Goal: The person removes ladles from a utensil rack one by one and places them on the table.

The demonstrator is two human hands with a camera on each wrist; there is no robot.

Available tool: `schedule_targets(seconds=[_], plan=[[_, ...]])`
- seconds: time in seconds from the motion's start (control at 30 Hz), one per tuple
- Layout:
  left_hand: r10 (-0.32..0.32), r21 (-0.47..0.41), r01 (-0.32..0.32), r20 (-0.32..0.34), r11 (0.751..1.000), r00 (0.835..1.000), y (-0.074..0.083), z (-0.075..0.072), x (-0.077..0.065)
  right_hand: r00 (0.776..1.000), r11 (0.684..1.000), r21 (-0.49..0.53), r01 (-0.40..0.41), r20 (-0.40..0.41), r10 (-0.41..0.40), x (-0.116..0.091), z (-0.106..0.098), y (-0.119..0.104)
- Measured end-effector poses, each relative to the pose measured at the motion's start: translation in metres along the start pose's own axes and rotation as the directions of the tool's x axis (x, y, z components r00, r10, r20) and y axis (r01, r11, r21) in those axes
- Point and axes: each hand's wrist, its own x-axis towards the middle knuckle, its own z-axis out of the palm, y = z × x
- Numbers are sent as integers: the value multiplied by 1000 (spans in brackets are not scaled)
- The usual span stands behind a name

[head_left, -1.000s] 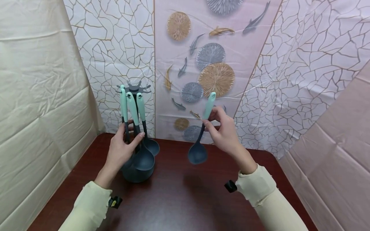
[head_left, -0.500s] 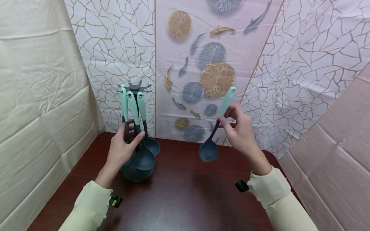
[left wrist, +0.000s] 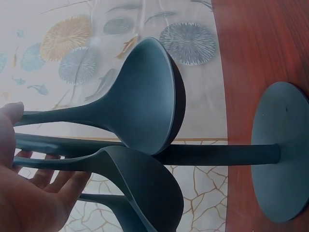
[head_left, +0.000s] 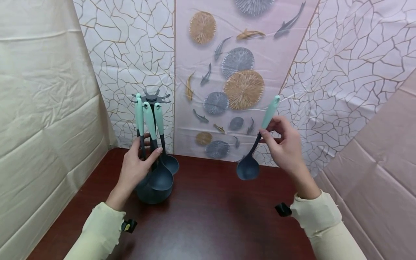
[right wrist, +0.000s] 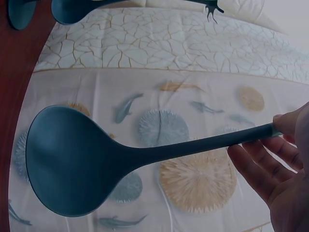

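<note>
On the left of the head view, my left hand [head_left: 134, 164] holds the dark utensil stand [head_left: 151, 97] around its post, thumb toward the front and fingers behind. Several mint-handled utensils hang from it, among them a ladle [head_left: 161, 178] at the front and another deep-bowled one [head_left: 172, 164] to its right. The left wrist view shows the post [left wrist: 217, 155] standing on a round base [left wrist: 282, 152]. To the right, my right hand [head_left: 287, 146] pinches a ladle [head_left: 248, 168] near the lower end of its mint handle. Its dark bowl [right wrist: 72, 162] hangs down, above the table.
A dark red-brown table [head_left: 195, 216] lies beneath both hands. Behind it hangs a patterned cloth [head_left: 217, 103] with fish and round motifs. Pale cloth walls [head_left: 48, 126] close in the left and right sides.
My right hand has carried the ladle to the right, away from the stand, and slightly up. The left hand and the stand have stayed in place.
</note>
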Motion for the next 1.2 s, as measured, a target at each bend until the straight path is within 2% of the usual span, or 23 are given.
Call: schedule_targets(seconds=[0.57, 0.87, 1.2], plan=[[2, 10, -2, -4, 1000, 1000, 0, 0, 1, 1000, 993, -120, -17, -4, 17, -6, -32, 6], [0, 10, 0, -1, 1000, 1000, 0, -1, 3, 999, 987, -157, -42, -18, 40, -16, -55, 16], [-15, -5, 15, 19, 1000, 1000, -1, -2, 2, 994, 975, -191, -110, -5, 111, -33, -78, 32]])
